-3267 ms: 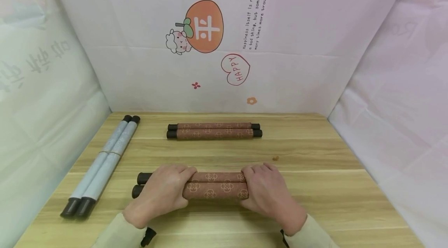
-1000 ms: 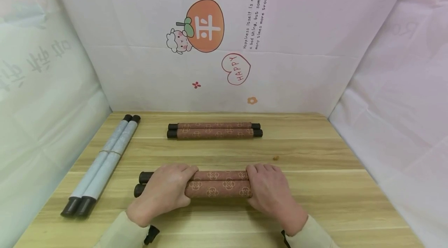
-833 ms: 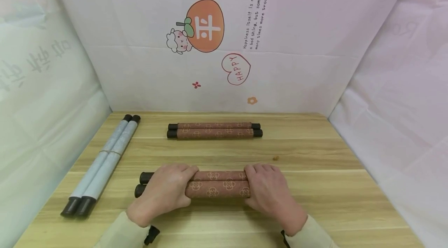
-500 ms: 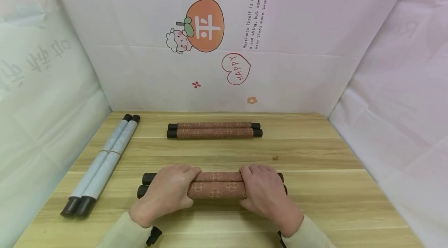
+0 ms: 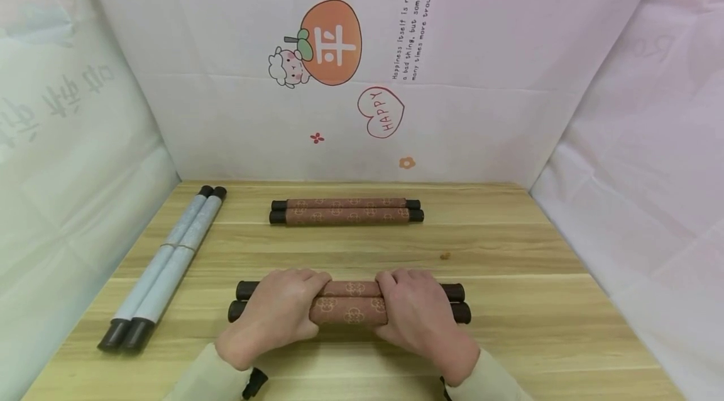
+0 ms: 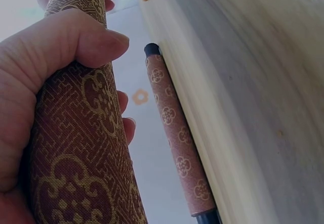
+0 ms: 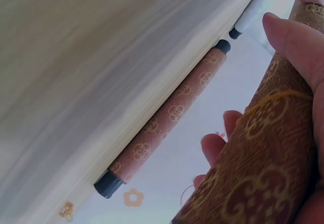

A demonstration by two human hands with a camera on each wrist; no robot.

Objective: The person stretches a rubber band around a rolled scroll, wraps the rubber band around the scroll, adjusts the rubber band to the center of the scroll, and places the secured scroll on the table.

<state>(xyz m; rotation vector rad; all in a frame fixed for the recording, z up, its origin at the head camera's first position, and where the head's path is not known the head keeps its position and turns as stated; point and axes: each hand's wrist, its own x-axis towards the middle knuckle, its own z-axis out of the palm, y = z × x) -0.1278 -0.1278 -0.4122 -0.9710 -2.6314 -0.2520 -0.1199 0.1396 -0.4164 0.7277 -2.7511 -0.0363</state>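
My left hand and right hand grip a pair of brown scrolls with a gold floral pattern and black end caps, lying side by side. The pair is held level across the near part of the table; a shadow falls below it. In the left wrist view the left thumb lies over the patterned scroll, with fingertips showing on the far side. The right wrist view shows the right fingers curled round it and a thin yellow rubber band across the scroll beside that hand.
A second pair of brown patterned scrolls lies at the back of the wooden table. Two longer pale blue scrolls, banded together, lie along the left. A small curled orange-brown bit sits right of centre. White printed sheets wall three sides.
My right hand has slid left along the scrolls, so their right black caps now show. The scrolls and left hand have shifted a little to the right. The other scrolls lie still.
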